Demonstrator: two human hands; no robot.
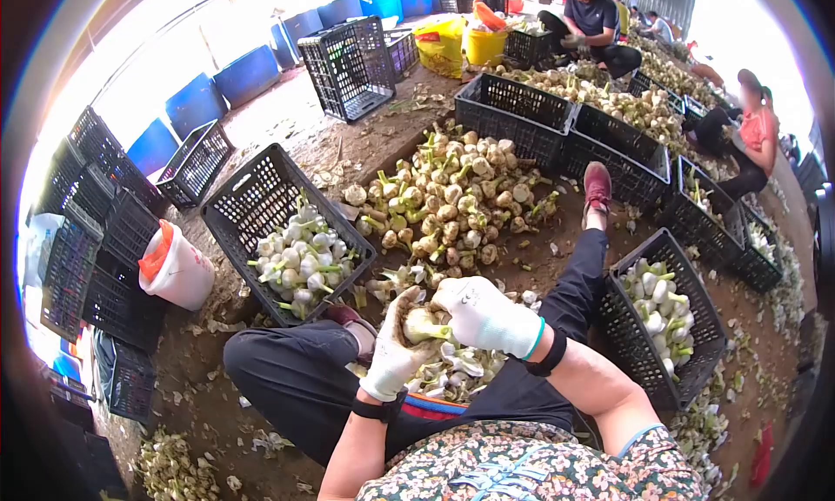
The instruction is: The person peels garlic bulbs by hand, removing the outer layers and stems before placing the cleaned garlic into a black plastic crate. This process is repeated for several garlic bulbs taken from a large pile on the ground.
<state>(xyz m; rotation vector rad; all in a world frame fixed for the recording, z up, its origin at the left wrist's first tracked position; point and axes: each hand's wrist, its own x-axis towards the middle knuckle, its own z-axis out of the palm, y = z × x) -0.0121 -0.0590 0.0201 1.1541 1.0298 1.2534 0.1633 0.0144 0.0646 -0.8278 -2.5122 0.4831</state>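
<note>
Between my two gloved hands, over my lap, is a garlic bulb with a short green stem stub pointing right. My left hand, in a soiled white glove, wraps round the bulb from the left. My right hand, in a cleaner white glove, is closed against the bulb's upper right side; its fingertips are partly hidden. Beyond my hands lies a heap of untrimmed garlic on the ground. Peeled skins and scraps lie below the hands, between my legs.
A black crate with cleaned white garlic stands at left, another crate with garlic at right. Black crates line the heap's far side. A white bucket stands far left. Other people sit at the back and right.
</note>
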